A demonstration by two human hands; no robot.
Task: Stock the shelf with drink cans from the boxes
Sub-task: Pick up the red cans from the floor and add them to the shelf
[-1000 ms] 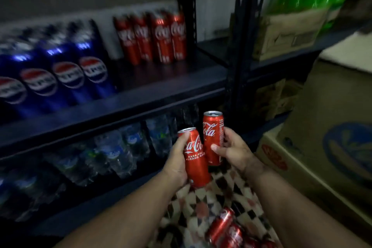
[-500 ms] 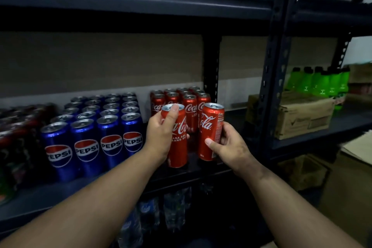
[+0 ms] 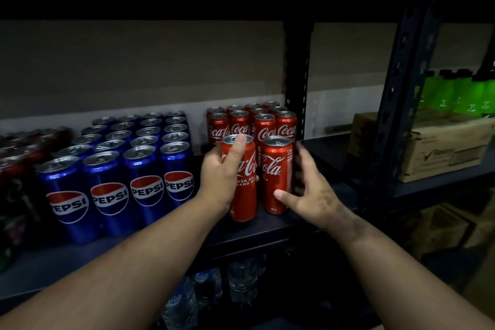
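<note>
At the far left of the dark metal shelf board (image 3: 267, 233) sits a dim, shrink-wrapped pack of red cans (image 3: 24, 147), too shadowed to read. Next come the tall blue Pepsi aluminium cans (image 3: 117, 169), standing upright in four neat files running back toward the wall. Right of them, the left hand (image 3: 222, 177) grips a slim red Coca-Cola can (image 3: 245, 190) — fingers wrapped round its side, one fingertip over the top rim — upright at the front of the shelf. Just beside it stands a second slim red Coca-Cola can (image 3: 276, 177), its base on the board; the right hand (image 3: 310, 190) curls around its right side with the thumb pressed low on its front. Behind both stands the stocked block of red Coca-Cola cans (image 3: 254, 122), upright near the black upright post (image 3: 297, 75). Farther right, on the neighbouring shelf, a brown cardboard box (image 3: 442, 147) sits before green plastic bottles (image 3: 455, 94).
</note>
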